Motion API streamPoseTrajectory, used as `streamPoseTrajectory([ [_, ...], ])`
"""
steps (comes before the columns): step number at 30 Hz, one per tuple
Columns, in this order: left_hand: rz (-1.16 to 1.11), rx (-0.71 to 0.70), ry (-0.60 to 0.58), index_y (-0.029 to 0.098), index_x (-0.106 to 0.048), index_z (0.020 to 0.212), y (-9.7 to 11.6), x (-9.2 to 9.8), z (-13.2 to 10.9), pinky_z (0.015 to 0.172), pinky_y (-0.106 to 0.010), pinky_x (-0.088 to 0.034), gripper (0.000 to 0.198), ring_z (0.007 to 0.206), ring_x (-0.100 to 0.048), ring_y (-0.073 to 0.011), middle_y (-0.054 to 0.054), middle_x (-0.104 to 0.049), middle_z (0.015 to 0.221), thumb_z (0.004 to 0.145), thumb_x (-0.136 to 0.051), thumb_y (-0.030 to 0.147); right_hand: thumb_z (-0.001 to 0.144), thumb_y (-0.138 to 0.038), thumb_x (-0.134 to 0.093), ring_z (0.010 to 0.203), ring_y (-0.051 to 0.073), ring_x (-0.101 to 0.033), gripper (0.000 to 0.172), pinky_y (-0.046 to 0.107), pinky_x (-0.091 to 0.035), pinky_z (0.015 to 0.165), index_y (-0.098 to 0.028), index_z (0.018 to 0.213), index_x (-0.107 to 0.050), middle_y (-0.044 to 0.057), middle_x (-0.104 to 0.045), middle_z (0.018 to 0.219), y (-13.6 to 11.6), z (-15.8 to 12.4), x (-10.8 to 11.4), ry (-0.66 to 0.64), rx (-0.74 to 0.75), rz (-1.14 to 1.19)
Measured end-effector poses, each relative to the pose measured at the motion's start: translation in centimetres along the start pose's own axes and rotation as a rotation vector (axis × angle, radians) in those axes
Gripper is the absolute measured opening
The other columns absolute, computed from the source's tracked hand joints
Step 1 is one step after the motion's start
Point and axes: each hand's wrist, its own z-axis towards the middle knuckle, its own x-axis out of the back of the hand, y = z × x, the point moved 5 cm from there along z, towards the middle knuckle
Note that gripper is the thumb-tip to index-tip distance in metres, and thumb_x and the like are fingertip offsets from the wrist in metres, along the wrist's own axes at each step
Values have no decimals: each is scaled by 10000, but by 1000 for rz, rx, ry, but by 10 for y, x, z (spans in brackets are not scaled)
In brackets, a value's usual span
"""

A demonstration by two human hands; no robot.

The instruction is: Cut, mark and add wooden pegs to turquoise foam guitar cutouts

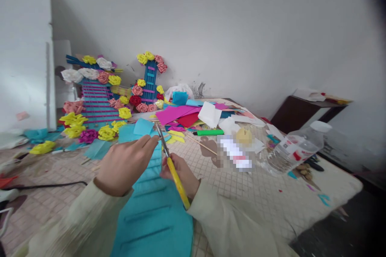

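My right hand is closed around a tool with a long yellow handle and narrow metal blades; only one handle shows, so I cannot tell scissors from pliers. The blades point up and away, beside the fingertips of my left hand. That hand is bent over, its fingers pressed together near the blades; what they pinch is hidden. Beneath both hands lies a long blue sheet with a rounded near end and several dark thin strips across it.
Two flower-decorated panels, one striped and one narrow, lean at the wall. Coloured paper, a green marker and a thin stick lie beyond my hands. A plastic bottle is on the right, a black cable left.
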Motion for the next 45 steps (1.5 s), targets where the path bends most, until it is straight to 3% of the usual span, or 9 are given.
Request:
streamPoseTrajectory([
  [4, -15, -4, -48, 213, -539, 1077, -1, -4, -2, 422, -281, -316, 315, 627, -625, -200, -24, -669, 900, 841, -350, 126, 600, -341, -699, 562, 90, -388, 325, 237, -333, 544, -176, 712, -443, -49, -406, 621, 0, -1, 3, 28, -40, -52],
  [8, -45, 4, -110, 208, -542, 1057, -1, -3, 0, 458, -273, -359, 314, 688, -638, -202, -46, -664, 943, 839, -334, 121, 649, -386, -679, 594, 108, -397, 306, 252, -343, 561, -185, 707, -456, -39, -418, 640, -10, -6, -3, -60, -2, -85],
  [16, -60, 3, -190, 197, -538, 1044, 0, -6, 1, 486, -287, -394, 330, 717, -639, -219, -59, -655, 943, 846, -285, 123, 663, -398, -588, 512, 96, -291, 302, 242, -254, 477, -198, 590, -373, -60, -293, 525, -23, -12, -6, -86, -46, -136],
  [24, -84, 13, -170, 204, -567, 985, -3, 3, 2, 464, -260, -380, 328, 663, -630, -196, -49, -665, 857, 833, -292, 111, 594, -312, -584, 475, 85, -291, 264, 217, -206, 423, -201, 535, -352, -54, -348, 486, -24, -14, -7, -87, 59, -100],
  [29, -84, 19, -49, 211, -584, 1019, -3, 5, 1, 433, -285, -382, 374, 629, -622, -215, -62, -666, 888, 851, -258, 138, 569, -319, -603, 474, 91, -317, 274, 225, -226, 430, -208, 551, -353, -53, -355, 498, -21, -11, -6, -55, 51, -93],
  [34, -107, 52, 61, 200, -534, 1122, -2, 7, -1, 498, -300, -436, 315, 745, -641, -226, -71, -667, 942, 879, -350, 278, 565, -383, -644, 513, 102, -321, 333, 238, -266, 459, -208, 585, -360, -52, -345, 545, -23, -5, -3, -84, 43, -46],
  [38, -114, 43, 18, 207, -558, 1040, -1, 6, -3, 538, -278, -441, 257, 780, -640, -204, -60, -663, 965, 865, -372, 183, 577, -446, -672, 539, 104, -291, 402, 245, -258, 480, -210, 616, -349, -55, -308, 578, -27, -6, -4, -129, 25, -31],
  [45, -90, 31, -73, 195, -566, 986, 0, 5, -2, 495, -284, -410, 293, 739, -640, -211, -56, -663, 921, 876, -296, 170, 555, -519, -693, 580, 105, -336, 466, 260, -300, 542, -200, 683, -379, -48, -362, 637, -30, -11, -7, -137, -38, -22],
])
